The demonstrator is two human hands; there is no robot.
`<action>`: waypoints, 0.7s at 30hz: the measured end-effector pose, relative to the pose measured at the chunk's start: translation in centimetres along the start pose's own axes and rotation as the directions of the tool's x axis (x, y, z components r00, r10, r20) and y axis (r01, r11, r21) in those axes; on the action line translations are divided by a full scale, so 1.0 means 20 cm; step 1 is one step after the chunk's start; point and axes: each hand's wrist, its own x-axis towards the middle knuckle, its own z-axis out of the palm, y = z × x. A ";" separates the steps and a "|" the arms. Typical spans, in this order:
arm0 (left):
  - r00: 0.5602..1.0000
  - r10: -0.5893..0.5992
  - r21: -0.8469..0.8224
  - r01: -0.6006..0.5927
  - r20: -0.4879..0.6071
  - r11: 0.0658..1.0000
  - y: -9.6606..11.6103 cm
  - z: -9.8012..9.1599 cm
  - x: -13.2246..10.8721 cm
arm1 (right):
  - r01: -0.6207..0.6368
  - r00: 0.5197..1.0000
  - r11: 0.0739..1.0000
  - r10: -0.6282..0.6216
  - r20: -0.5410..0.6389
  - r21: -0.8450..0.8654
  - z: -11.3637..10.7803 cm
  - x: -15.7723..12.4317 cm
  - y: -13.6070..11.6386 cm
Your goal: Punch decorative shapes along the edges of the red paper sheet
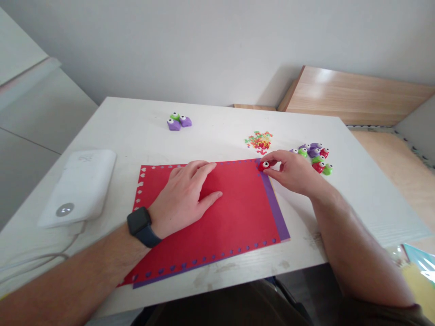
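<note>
Reading the head view, I find the right hand (pixel 288 170) pinching a red craft punch (pixel 264 165) between thumb and fingertips, its fingers curled and drawn together. The punch sits at the top right corner of a red paper sheet (pixel 234 217). The left hand (pixel 181 197) lies spread and flat on that sheet, palm down and fingers apart, with a black smartwatch (pixel 140 226) on its wrist.

The sheet's long axis runs left to right across my view, tilted so that its bottom edge climbs toward the right. A purple paper sheet (pixel 276 208) lies beneath it and shows as a strip along the right and bottom edges. Small punched holes, heart-shaped as far as I can tell, line the top, left and bottom edges of the red sheet, and purple shows through those along the bottom.

Both sheets rest on a white table (pixel 217 122). Just past the right hand, a cluster of craft punches (pixel 312 156) in purple, green and red stands beside a heap of tiny punched paper bits (pixel 258 142) in mixed colours. Three more punches (pixel 179 121), two purple and one green, sit farther off. Left of the sheets lies a white device (pixel 76 188) with a cable.
</note>
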 end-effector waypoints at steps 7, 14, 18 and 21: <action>1.000 0.006 0.003 -0.006 -0.008 1.000 0.00 0.01 -0.01 | -0.018 0.999 1.000 0.019 -0.026 0.023 0.01 0.00 -0.01; 1.000 0.012 -0.001 -0.012 -0.007 1.000 -0.01 0.01 -0.01 | -0.016 0.997 1.000 0.016 -0.069 0.000 0.03 0.02 -0.01; 1.000 0.016 0.003 -0.016 -0.016 1.000 -0.01 0.02 -0.01 | -0.015 0.997 1.000 0.016 -0.073 0.013 0.03 0.02 -0.01; 1.000 0.018 0.011 -0.018 -0.015 1.000 -0.01 0.02 -0.01 | -0.010 0.997 1.000 0.011 -0.073 0.011 0.04 0.02 -0.01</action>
